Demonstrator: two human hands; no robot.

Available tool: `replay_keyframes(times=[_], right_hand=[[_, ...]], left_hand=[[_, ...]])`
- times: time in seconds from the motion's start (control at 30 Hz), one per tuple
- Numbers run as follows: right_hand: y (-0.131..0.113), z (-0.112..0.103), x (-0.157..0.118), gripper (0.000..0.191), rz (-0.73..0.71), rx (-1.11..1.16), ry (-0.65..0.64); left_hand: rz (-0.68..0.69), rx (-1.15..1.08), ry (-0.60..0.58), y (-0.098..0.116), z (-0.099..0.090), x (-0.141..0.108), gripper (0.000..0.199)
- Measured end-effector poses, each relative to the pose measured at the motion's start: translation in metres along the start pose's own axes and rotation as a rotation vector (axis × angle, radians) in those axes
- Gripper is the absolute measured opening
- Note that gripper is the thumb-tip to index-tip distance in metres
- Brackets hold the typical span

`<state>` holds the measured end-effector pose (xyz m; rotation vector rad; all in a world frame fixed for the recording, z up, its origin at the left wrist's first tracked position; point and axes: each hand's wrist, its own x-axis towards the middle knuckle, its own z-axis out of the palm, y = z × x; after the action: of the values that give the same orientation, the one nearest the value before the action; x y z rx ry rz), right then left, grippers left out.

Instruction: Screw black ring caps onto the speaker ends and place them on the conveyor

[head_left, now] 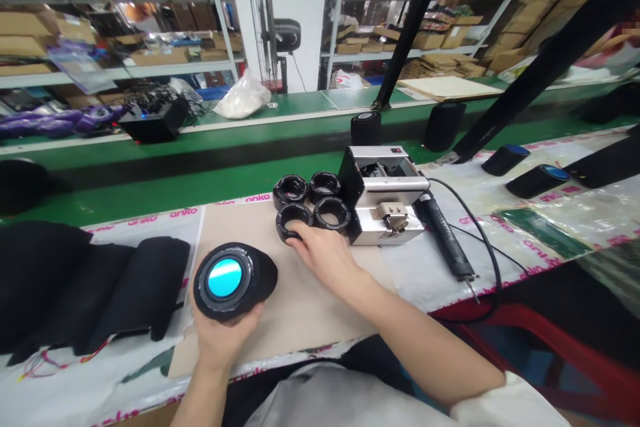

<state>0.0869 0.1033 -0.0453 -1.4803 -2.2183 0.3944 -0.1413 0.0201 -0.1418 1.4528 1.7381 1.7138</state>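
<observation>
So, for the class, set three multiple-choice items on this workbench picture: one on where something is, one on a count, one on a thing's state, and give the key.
1. Where does the soldering iron lie relative to the metal machine?
A. To its right
B. On top of it
C. Inside it

2. How many black rings lie beside the machine?
A. Two
B. Four
C. Six

3. What is the state of the cylindrical speaker with the blue end?
A. Standing on the bench
B. Inside the machine
C. Held in the left hand

Key:
1. A, because the iron lies beyond the machine's right side in the head view.
2. B, because the rings form a cluster of four, with the right hand touching the nearest.
3. C, because the left hand's fingers hold it from below.
</observation>
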Motion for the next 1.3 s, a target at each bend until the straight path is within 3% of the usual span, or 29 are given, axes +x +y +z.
replay_keyframes(times=[0.1,0.27,0.37,0.47,0.57,0.7,0.83,0.97,1.07,1.17,1.3], right_hand=[[0.008,-0.004,-0.018,0.023,-0.09,0.043,0.048],[0.045,-0.028,-0.077,0.028,-0.27,0.097,0.03],[0.074,-0.039,-0.101,0.03,-0.267,0.024,-0.019],[0.09,-0.038,-0.11,0.032,-0.192,-0.067,0.027],[0.083,-0.023,-0.113,0.034,-0.139,-0.111,0.106],[0.06,0.002,-0.111,0.033,-0.11,-0.137,0.144],[0.06,0.003,-0.114,0.017,-0.126,-0.082,0.128],[0.074,-0.009,-0.125,0.029,-0.119,0.018,0.09],[0.074,-0.012,-0.128,0.046,-0.043,0.058,0.087],[0.065,-0.009,-0.121,0.068,-0.006,0.092,0.048],[0.063,-0.002,-0.109,0.08,-0.021,0.162,-0.015]], left_hand=[[0.058,-0.064,-0.013,0.013,0.0,0.004,0.098],[0.169,-0.156,-0.037,0.03,0.001,0.008,0.092],[0.124,-0.135,-0.006,0.034,0.003,0.007,0.098],[0.146,-0.144,0.01,0.043,0.006,0.005,0.101],[0.18,-0.119,0.03,0.058,0.012,-0.001,0.102],[0.092,-0.024,0.084,0.071,0.014,-0.019,0.109],[0.009,-0.071,-0.098,0.077,-0.002,-0.032,0.115],[-0.065,-0.137,-0.253,0.081,-0.024,-0.028,0.122],[-0.091,-0.052,-0.246,0.079,-0.03,-0.019,0.119],[0.001,-0.006,-0.221,0.075,-0.032,-0.007,0.121],[0.152,-0.171,-0.458,0.072,-0.037,0.012,0.128]])
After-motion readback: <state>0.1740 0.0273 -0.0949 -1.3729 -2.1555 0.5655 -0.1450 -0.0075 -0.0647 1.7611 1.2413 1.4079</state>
